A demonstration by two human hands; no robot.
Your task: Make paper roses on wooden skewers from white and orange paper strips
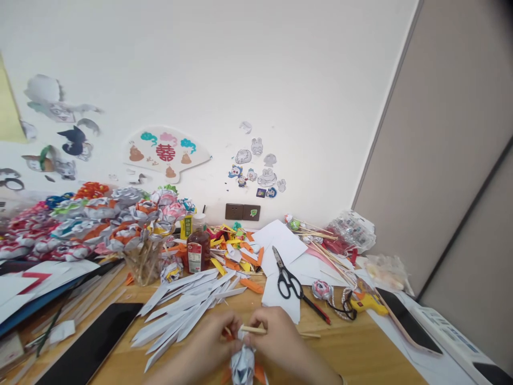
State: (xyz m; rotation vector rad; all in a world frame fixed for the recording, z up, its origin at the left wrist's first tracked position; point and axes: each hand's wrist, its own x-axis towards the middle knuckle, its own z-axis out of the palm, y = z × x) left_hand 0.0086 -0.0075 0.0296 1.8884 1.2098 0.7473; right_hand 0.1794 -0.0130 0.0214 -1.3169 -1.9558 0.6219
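Note:
Low in the middle of the head view, my two hands meet over a paper flower [242,366] with white folded petals and orange pieces at its sides. My left hand [216,342] is closed, its fingertips pinching the top end of the flower. A light wooden stick [255,330] lies crosswise in the closed fingers of my right hand [277,334]. Its left end is by the left fingertips; whether it touches the flower is hidden. Left of my hands, folded white paper strips [188,307] lie fanned out. Black scissors [286,278] rest on white paper beyond my right hand.
A heap of paper flowers [120,214] fills the back left, beside a brown bottle [196,248]. Colourful folded pieces [238,251] lie behind. A phone [92,342] lies at left, a yellow glue gun [368,300] and another phone [409,321] at right.

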